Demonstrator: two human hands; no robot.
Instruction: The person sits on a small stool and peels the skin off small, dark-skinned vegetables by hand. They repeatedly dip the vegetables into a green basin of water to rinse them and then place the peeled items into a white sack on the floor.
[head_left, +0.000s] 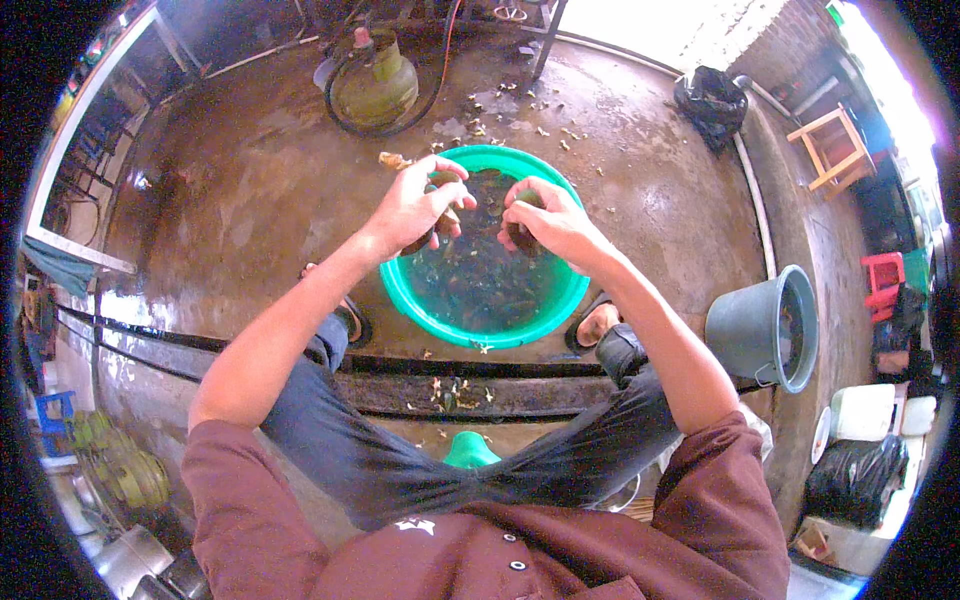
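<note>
A round green plastic basin (487, 341) stands on the wet floor between my feet, with murky water and dark pieces inside. Above its left part, my left hand (424, 202) grips brownish, rounded items, perhaps fruit or vegetables; a dry, pale brown piece sticks out beyond the hand. My right hand (541, 217) is curled around dark green and brown rounded items over the right part of the basin. The fingers hide much of what both hands hold, so its kind is unclear.
A gas cylinder (375, 86) with a black hose stands beyond the basin. Small pale scraps (566, 135) litter the floor. At right are a grey bucket (742, 330), a black plastic bag (711, 105) and a wooden stool (832, 150). A floor channel (517, 371) runs nearer me.
</note>
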